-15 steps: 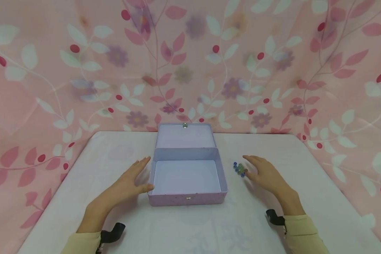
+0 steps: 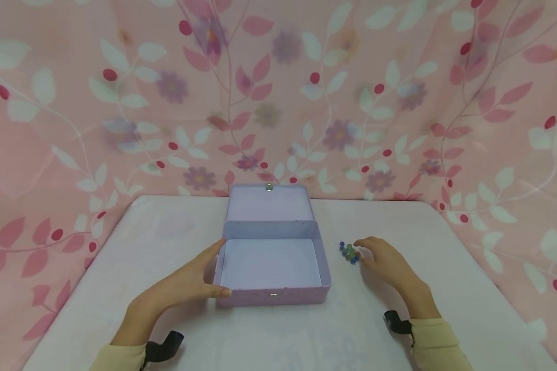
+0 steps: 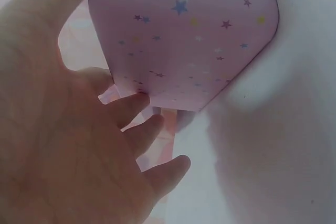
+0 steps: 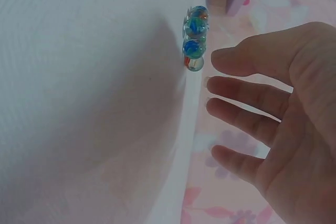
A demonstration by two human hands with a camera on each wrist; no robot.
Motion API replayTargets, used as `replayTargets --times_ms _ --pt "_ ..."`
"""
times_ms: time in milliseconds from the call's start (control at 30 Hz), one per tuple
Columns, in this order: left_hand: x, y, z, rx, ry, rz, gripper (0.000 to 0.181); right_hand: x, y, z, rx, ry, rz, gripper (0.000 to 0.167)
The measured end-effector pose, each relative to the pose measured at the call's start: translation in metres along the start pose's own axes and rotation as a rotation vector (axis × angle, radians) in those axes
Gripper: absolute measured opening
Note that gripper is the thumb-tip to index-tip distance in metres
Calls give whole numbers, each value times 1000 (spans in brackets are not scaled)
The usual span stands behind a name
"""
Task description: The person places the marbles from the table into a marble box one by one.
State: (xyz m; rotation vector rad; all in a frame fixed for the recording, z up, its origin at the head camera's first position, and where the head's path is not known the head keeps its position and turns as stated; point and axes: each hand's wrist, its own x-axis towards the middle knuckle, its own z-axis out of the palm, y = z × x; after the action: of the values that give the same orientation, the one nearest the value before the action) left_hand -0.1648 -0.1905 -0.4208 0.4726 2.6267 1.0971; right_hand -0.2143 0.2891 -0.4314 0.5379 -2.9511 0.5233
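A lilac box (image 2: pixel 301 296) with its lid (image 2: pixel 269 203) tipped back stands on the table, its pale inside bare. My left hand (image 2: pixel 185 283) is at the box's left side, thumb by the front corner and fingers stretched along the wall. In the left wrist view, the star-printed wall (image 3: pixel 184 40) lies beside those spread fingers (image 3: pixel 134 108). Right of the box, several glass marbles (image 2: pixel 349 252) in blue and green sit in a tight cluster. Slightly bent, the fingers of my right hand (image 2: pixel 387 263) reach near them; the right wrist view shows a gap between thumb and marbles (image 4: pixel 194 38).
A white cloth covers the table (image 2: pixel 278 340). Behind it hangs a pink curtain (image 2: pixel 269 103) printed with leaves and flowers. Black wrist mounts (image 2: pixel 164 348) are strapped at both sleeves.
My left hand has come up against the box, its thumb now lower at the front corner. The right hand's fingers have bent more beside the marbles. The view has tilted slightly.
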Motion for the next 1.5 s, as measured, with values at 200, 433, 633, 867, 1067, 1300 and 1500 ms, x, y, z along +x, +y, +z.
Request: replayTargets --times_ms 200,433,633,867,1067,1300,1500 --pt "0 3 -1 -17 3 12 119 4 5 4 -5 12 -59 26" --pt "2 4 0 -34 -2 9 118 9 7 7 -33 21 -55 21" --pt "3 4 0 -41 -13 1 118 11 10 8 -52 34 -55 16" --pt "1 5 0 -34 -22 -4 119 11 13 10 -83 29 -49 12" --pt "-2 4 1 -101 -52 -3 121 9 11 11 -76 -26 14 10" --pt "-4 2 1 -201 -67 -5 120 11 7 7 -64 1 52 12" --pt "-3 2 3 -221 -66 0 120 14 2 -4 -43 61 5 12"
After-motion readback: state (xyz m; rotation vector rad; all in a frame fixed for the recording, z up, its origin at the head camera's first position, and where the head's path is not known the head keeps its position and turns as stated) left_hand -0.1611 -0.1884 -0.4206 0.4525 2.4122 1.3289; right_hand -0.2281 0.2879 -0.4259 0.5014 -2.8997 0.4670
